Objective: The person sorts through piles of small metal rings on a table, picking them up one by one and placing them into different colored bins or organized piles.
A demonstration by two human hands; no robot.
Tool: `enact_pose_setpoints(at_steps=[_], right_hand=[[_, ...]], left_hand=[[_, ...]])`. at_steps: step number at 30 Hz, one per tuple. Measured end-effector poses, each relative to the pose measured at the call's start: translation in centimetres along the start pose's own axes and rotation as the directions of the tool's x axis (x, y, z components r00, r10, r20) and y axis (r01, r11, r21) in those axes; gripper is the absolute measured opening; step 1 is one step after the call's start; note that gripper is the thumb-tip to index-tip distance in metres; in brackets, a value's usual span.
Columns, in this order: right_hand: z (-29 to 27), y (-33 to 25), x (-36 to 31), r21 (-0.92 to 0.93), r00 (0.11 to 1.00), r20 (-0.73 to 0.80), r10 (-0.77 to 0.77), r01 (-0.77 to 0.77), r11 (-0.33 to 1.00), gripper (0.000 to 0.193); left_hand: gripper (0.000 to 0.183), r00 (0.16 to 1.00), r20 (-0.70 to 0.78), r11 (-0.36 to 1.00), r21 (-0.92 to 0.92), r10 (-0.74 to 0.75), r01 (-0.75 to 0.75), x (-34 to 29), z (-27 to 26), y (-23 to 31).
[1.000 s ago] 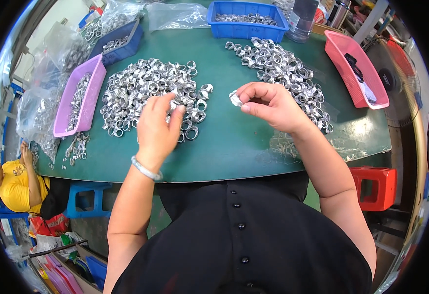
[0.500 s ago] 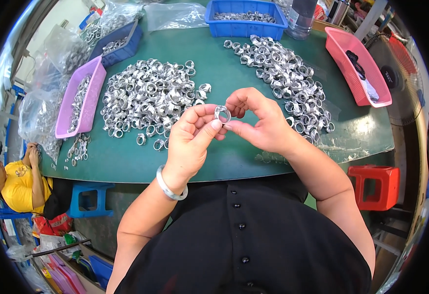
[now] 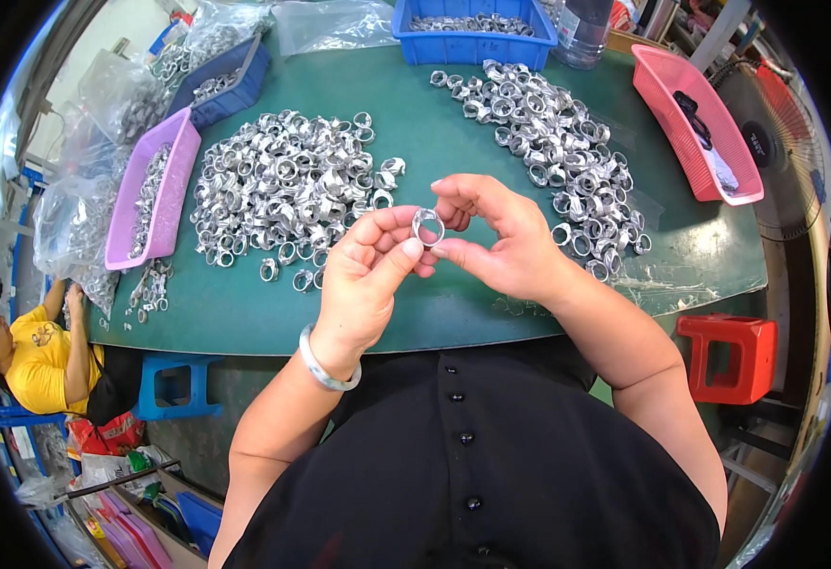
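A silver ring-shaped metal piece (image 3: pixel 428 228) is pinched between the thumb and fingers of my left hand (image 3: pixel 363 275), above the near part of the green table. It stands on edge, its round opening showing. Close on its right is my right hand (image 3: pixel 506 237), with the thumb tip at the ring's lower edge. The index finger of that hand is raised and curved, leaving a gap to the thumb. A large heap of similar rings (image 3: pixel 283 180) lies beyond my left hand. A second, longer heap (image 3: pixel 567 142) stretches past my right hand.
On the green table (image 3: pixel 359 85) stand a purple basket (image 3: pixel 183 180), two blue bins (image 3: pixel 477 47) with metal pieces, and a pink basket (image 3: pixel 662 104) holding dark items. A fan (image 3: pixel 766 142) is at the right. A person in yellow (image 3: pixel 50 360) sits at the left.
My right index finger has lifted and straightened slightly, widening its gap to the thumb. The ring stays in my left hand, turned a little more face-on. The view has shifted slightly.
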State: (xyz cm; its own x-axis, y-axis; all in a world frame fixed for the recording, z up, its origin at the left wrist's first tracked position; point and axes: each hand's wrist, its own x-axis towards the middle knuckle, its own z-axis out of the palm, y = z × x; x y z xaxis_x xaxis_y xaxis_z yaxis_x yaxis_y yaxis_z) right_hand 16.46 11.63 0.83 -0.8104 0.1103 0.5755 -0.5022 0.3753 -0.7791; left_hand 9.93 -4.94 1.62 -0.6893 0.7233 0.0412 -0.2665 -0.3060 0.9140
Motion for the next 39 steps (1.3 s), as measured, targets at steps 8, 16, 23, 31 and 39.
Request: enact_pose_setpoints(at_steps=[8, 16, 23, 31, 39], right_hand=[[0.1, 0.2, -0.3, 0.067, 1.0, -0.007, -0.006, 0.006, 0.998, 0.041], [0.4, 0.2, -0.5, 0.1, 0.999, -0.04, 0.004, 0.0, 0.995, 0.04], [0.7, -0.5, -0.3, -0.174, 0.981, 0.002, -0.195, 0.193, 0.966, 0.041], [0.3, -0.5, -0.4, -0.14, 0.994, -0.019, -0.11, 0.106, 0.984, 0.039], [0.4, -0.5, -0.3, -0.123, 0.996, 0.011, -0.092, 0.093, 0.988, 0.027]], left_hand=[[0.025, 0.994, 0.043, 0.992, 0.072, 0.1, -0.103, 0.0, -0.2, -0.6], [0.031, 0.994, 0.002, 0.989, 0.097, 0.108, -0.108, 0.0, 0.0, -1.6], [0.031, 0.995, 0.034, 0.993, 0.061, 0.098, -0.1, 0.3, 0.1, -2.0], [0.031, 0.998, -0.065, 0.992, -0.124, -0.003, -0.005, 0.2, 0.3, -1.3], [0.027, 0.997, -0.034, 0.997, -0.022, 0.07, -0.071, 0.1, -0.5, -1.7]])
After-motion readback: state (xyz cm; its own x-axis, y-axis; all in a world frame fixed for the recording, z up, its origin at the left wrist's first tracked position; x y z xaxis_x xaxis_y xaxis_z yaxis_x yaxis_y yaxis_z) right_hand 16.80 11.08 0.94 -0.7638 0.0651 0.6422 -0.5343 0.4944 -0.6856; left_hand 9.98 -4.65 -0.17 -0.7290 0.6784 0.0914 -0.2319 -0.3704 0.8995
